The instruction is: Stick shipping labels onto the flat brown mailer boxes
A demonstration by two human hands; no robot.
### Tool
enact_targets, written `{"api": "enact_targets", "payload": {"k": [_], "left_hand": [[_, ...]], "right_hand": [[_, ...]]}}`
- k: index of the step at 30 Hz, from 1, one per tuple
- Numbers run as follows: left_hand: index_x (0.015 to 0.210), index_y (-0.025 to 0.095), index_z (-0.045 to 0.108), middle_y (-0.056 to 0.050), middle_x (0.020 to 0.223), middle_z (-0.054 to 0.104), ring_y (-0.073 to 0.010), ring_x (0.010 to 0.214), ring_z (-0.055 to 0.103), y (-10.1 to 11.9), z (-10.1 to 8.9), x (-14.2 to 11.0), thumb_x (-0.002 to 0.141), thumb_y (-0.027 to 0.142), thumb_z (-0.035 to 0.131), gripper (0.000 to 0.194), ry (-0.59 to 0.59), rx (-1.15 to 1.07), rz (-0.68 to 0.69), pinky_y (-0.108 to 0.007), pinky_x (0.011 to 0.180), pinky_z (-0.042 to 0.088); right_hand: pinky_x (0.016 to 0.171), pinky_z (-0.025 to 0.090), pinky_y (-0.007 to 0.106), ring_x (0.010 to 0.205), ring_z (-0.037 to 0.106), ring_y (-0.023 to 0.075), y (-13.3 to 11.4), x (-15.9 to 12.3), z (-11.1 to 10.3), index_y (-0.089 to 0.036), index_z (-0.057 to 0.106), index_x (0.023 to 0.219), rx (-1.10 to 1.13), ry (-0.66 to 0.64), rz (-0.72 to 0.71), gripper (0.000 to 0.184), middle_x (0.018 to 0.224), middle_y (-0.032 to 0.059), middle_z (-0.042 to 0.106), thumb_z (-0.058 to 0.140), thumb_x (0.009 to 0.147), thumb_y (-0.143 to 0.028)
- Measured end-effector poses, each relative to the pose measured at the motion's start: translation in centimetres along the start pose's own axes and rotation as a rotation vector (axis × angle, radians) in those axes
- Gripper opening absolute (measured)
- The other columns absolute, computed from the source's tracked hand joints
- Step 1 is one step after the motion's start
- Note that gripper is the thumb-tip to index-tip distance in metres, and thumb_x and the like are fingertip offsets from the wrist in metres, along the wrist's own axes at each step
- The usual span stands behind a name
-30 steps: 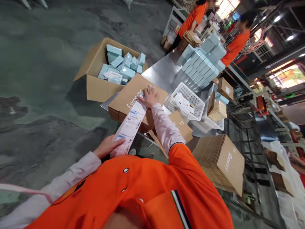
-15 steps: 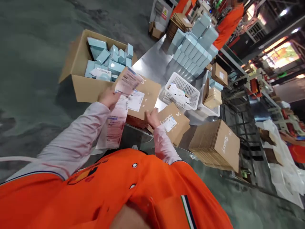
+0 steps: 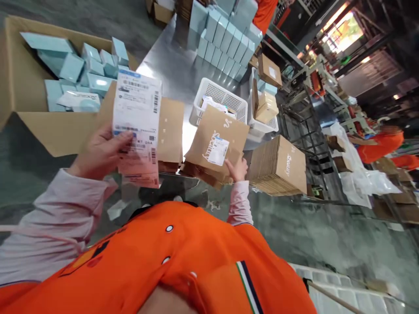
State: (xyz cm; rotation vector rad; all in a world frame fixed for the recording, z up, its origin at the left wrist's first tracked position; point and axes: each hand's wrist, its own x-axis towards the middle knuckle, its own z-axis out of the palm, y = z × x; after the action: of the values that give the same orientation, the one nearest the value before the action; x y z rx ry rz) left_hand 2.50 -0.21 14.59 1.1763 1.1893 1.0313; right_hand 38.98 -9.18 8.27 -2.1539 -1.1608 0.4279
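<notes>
Beside a metal worktop (image 3: 163, 59) sits an open carton (image 3: 52, 135) of pale blue boxes (image 3: 72, 67). Near a white basket (image 3: 240, 107), the right hand (image 3: 239, 169) grips the edge of labelled cardboard (image 3: 234, 126) lying on more cardboard, while the left hand (image 3: 100, 152) pinches a strip of printed labels (image 3: 136, 102) between thumb and fingers.

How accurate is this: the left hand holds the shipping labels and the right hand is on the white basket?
The head view shows the right hand on the labelled flat carton, not the white basket; the left hand holds the shipping labels.
</notes>
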Motion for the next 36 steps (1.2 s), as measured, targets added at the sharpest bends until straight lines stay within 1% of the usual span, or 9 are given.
{"api": "enact_targets", "payload": {"k": [4, 7, 11, 16, 19, 23, 27, 31, 36], "left_hand": [[0.105, 0.017, 0.069, -0.007, 0.105, 0.074, -0.0228, 0.095, 0.065, -2.7, 1.5, -1.9, 0.051, 0.066, 0.085, 0.075, -0.205, -0.009, -0.082, -0.03, 0.087, 0.055], [0.097, 0.013, 0.072, -0.009, 0.099, 0.075, -0.0241, 0.093, 0.065, -3.8, 1.7, -2.3, 0.043, 0.062, 0.09, 0.075, -0.305, 0.051, -0.197, -0.028, 0.082, 0.055], [0.09, 0.011, 0.072, -0.007, 0.089, 0.074, -0.0173, 0.075, 0.062, -3.9, 1.2, -2.1, 0.04, 0.058, 0.092, 0.071, 0.025, -0.107, -0.185, -0.026, 0.069, 0.053], [0.075, 0.01, 0.073, -0.004, 0.069, 0.067, -0.0132, 0.06, 0.054, -4.5, 1.4, -3.1, 0.044, 0.055, 0.088, 0.056, 0.105, -0.094, -0.221, -0.022, 0.055, 0.044], [0.063, 0.01, 0.07, -0.001, 0.056, 0.057, -0.0105, 0.055, 0.046, -5.8, 1.8, -3.6, 0.05, 0.055, 0.084, 0.049, 0.218, 0.041, -0.164, -0.02, 0.049, 0.034], [0.065, 0.01, 0.068, -0.001, 0.056, 0.057, -0.0112, 0.053, 0.047, -7.6, 1.9, -3.1, 0.053, 0.058, 0.081, 0.051, 0.357, 0.022, -0.199, -0.021, 0.048, 0.033], [0.085, 0.012, 0.071, -0.007, 0.075, 0.071, -0.0151, 0.059, 0.058, -9.0, 1.0, -2.0, 0.045, 0.047, 0.088, 0.056, 0.145, -0.175, -0.338, -0.023, 0.053, 0.045], [0.086, 0.012, 0.073, -0.014, 0.089, 0.075, -0.0231, 0.073, 0.068, -11.6, -0.6, -3.0, 0.038, 0.039, 0.093, 0.058, -0.034, -0.27, -0.461, -0.029, 0.064, 0.054], [0.076, 0.015, 0.076, -0.014, 0.085, 0.076, -0.0287, 0.074, 0.07, -14.5, -3.2, -8.5, 0.043, 0.05, 0.092, 0.051, -0.083, -0.165, -0.573, -0.034, 0.064, 0.057]], "right_hand": [[0.089, 0.057, 0.035, 0.103, 0.066, 0.0211, -5.9, -2.8, 7.0, -0.021, 0.058, 0.129, 0.51, -0.517, -0.144, 0.075, 0.124, 0.0105, 0.066, 0.082, 0.066, -0.052], [0.079, 0.059, 0.03, 0.087, 0.066, 0.0163, -9.7, -5.8, 11.8, -0.021, 0.063, 0.109, 0.764, -0.587, -0.164, 0.056, 0.1, 0.0046, 0.07, 0.071, 0.074, -0.064], [0.072, 0.058, 0.029, 0.074, 0.064, 0.0144, -11.3, -7.5, 13.0, -0.018, 0.064, 0.089, 0.682, -0.733, -0.231, 0.055, 0.082, 0.0018, 0.068, 0.074, 0.069, -0.068], [0.087, 0.057, 0.032, 0.093, 0.069, 0.0183, -14.0, -3.9, 11.6, -0.019, 0.069, 0.111, 0.568, -0.669, -0.398, 0.055, 0.108, 0.0069, 0.072, 0.081, 0.069, -0.052], [0.085, 0.057, 0.031, 0.087, 0.07, 0.0184, -15.4, -2.7, 12.0, -0.019, 0.075, 0.093, 0.479, -0.733, -0.478, 0.032, 0.092, 0.0041, 0.075, 0.076, 0.077, -0.047], [0.072, 0.056, 0.027, 0.072, 0.068, 0.0152, -16.1, -2.3, 14.1, -0.017, 0.075, 0.084, 0.406, -0.741, -0.424, 0.027, 0.076, 0.0014, 0.073, 0.075, 0.079, -0.043], [0.088, 0.053, 0.026, 0.091, 0.068, 0.015, -18.1, 0.7, 17.2, -0.016, 0.076, 0.085, 0.264, -0.581, -0.48, 0.021, 0.098, 0.0046, 0.073, 0.076, 0.079, -0.036], [0.111, 0.038, 0.032, 0.12, 0.055, 0.0176, -20.9, 5.8, 20.2, -0.014, 0.077, 0.095, -0.026, -0.387, -0.425, 0.026, 0.125, 0.0081, 0.063, 0.075, 0.081, -0.036], [0.118, 0.019, 0.063, 0.148, 0.027, 0.037, -21.9, 7.8, 22.7, -0.015, 0.05, 0.143, -0.337, -0.386, -0.61, 0.077, 0.159, 0.0201, 0.033, 0.071, 0.081, -0.056]]}}
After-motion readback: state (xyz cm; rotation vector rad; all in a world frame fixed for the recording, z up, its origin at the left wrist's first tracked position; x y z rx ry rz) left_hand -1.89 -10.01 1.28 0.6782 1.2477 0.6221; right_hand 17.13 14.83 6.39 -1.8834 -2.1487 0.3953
